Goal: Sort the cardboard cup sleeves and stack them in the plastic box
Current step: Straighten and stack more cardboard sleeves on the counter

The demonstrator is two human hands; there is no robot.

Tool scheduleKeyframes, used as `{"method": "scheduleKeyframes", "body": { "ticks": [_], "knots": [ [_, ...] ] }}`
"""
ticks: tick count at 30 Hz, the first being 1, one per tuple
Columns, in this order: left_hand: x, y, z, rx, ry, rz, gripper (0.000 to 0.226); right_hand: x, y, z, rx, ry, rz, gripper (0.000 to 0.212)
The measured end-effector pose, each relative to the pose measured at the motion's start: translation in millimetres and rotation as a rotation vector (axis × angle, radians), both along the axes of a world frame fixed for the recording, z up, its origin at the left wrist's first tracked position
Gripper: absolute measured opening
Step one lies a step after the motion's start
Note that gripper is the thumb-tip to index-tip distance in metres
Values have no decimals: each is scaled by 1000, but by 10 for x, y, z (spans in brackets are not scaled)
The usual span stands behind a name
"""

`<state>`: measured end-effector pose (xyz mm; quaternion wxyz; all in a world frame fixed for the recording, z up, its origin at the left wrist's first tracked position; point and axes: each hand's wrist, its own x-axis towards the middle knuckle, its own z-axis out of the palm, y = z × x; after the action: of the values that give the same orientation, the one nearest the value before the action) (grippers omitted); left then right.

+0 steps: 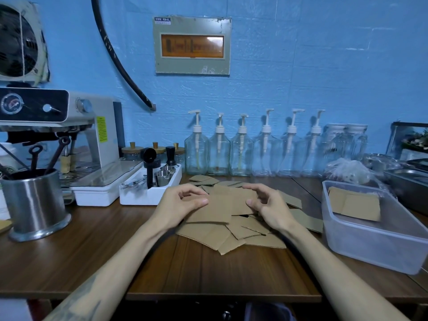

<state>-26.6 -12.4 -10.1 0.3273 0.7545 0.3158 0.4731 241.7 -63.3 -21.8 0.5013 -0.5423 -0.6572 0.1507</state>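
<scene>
A loose pile of flat brown cardboard cup sleeves (pixel 234 235) lies in the middle of the wooden table. Above it, my left hand (pixel 183 202) pinches the left edge of a top sleeve (pixel 214 212), thumb on the card and fingers curled. My right hand (pixel 268 206) is opposite, fingers curled, its thumb on the right edge of a sleeve (pixel 238 198) that lies just behind the first. The clear plastic box (pixel 361 242) stands to the right of the pile. A few sleeves (pixel 354 203) lie stacked in its far end.
A white tray (pixel 143 195) with a tamper and small metal cups stands left of the pile, beside an espresso machine (pixel 92 135). A steel tool canister (pixel 34 202) is at far left. Pump bottles (pixel 240 149) line the wall. Metal trays (pixel 407 181) sit behind the box.
</scene>
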Motion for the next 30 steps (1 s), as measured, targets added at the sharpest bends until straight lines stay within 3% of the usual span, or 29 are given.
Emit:
{"method": "scheduleKeyframes", "body": {
  "ticks": [6,11,13,16,19,21,24,27,30],
  "knots": [
    [57,14,106,-93,-235,-11,16,-14,10,5,8,8,8,35],
    [127,33,114,-132,-345,-112,71,-15,13,-5,8,11,18,36],
    [140,39,75,-163,-352,-138,83,-18,5,-1,9,16,20,36],
    [160,13,46,-216,-347,-138,66,-29,2,1,5,24,36,35],
    [155,12,37,-181,-292,-3,32,-43,2,2,-6,20,58,36],
    [124,43,22,-181,-264,86,21,-53,6,0,-3,25,74,38],
    [67,86,-3,-226,-260,169,21,-66,13,0,0,40,92,39],
    [63,102,-26,-307,-302,107,27,-80,12,8,1,56,116,40],
    [103,90,-43,-292,-232,107,35,-89,-1,19,-11,60,124,40]
  ]
}}
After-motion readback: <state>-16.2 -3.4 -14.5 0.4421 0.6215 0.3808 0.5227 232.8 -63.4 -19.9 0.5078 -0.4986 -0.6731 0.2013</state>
